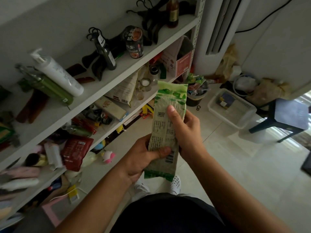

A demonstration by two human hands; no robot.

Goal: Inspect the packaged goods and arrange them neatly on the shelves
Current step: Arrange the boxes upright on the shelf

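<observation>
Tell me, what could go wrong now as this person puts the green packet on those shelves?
The left hand and right hand both grip the green packet, so neither can clear space. The shelves look crowded: pushing it in might topple the glass jars or knock off the red pouch at the edge. The plush toy on the floor could trip them.

Long pale-green plastic packet (161,126), centre frame: darker green leaf print at both ends, black text and barcode on the middle panel. White metal shelves (129,64), left. White pump bottle (57,71) and olive-green cylindrical flask (50,88), upper left. Dark red foil pouch (76,151), lower left. Dark blue plastic stool (289,115), right. White perforated clogs (175,183), bottom centre.
</observation>
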